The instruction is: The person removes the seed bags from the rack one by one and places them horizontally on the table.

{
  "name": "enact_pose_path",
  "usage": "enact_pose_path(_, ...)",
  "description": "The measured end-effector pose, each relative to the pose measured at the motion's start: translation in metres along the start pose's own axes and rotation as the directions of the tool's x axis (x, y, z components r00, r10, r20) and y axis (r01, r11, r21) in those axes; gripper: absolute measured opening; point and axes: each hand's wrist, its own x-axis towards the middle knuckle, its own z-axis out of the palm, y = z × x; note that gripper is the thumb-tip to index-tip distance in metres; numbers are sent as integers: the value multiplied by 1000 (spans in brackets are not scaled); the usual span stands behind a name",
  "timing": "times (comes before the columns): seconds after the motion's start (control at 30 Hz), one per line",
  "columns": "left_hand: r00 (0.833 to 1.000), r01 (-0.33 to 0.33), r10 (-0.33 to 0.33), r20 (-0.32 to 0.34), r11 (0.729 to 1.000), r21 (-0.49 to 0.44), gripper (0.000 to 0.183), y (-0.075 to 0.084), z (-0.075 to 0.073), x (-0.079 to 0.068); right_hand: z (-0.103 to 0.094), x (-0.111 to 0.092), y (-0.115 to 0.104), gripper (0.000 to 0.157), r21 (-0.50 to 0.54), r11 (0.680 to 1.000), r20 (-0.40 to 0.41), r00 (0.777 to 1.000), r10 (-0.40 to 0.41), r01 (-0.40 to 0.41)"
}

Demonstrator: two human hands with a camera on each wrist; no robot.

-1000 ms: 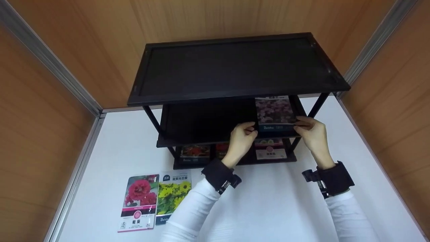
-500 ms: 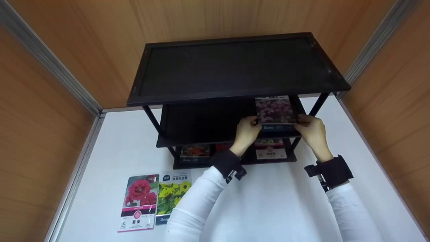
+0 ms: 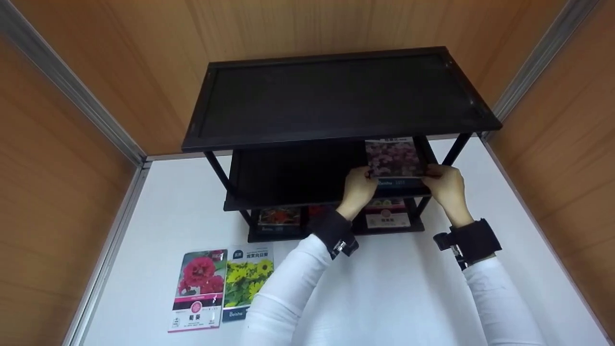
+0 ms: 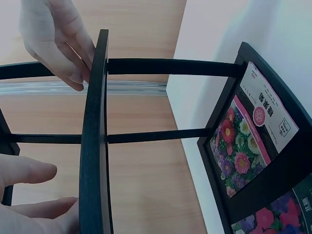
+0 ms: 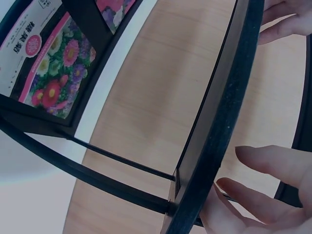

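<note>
Pink-flowered seed packet (image 3: 394, 156) lay, flat as far as the angle showed, at the right end of the middle shelf (image 3: 288, 173) of a black three-tier rack (image 3: 336, 96). Seen from the head, its upper end was cut off by the top board. The left hand (image 3: 359, 190) was at its left edge and the right hand (image 3: 445, 187) at its lower right side, fingertips seemingly against it. Thin and glossy-looking, it would probably weigh little, bend readily and slide easily over the smooth board. Its two side edges, close to the dark label strip, looked the best places to take hold; a push on the middle might crease it. Just left of the person's arms, a hollyhock seed packet (image 3: 198, 290) and a sunflower seed packet (image 3: 245, 283) lay side by side on the white table (image 3: 408, 298).

From the left wrist, the left hand's thumb and fingers were loosely apart beyond the shelf's front edge, with nothing visible between them. A mixed-daisy seed packet (image 4: 251, 126) lay on the tier below; the pink-flowered one was hidden by the board.

From the right wrist, the right hand was likewise relaxed, its digits spread, the lower ones against the shelf's edge; again the board hid whatever lay under the fingertips.
</note>
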Motion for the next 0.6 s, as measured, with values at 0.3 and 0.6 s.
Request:
enact_pose_path(0.3,999,49,-48,10,993,-111,37,-1,2,1,-1,1,-2,29,-14,999,32,999,41,-40)
enact_pose_path(0.6,997,50,-55,-46,994,-100,35,-3,2,3,-3,0,1,26,49,998,14,999,48,-49)
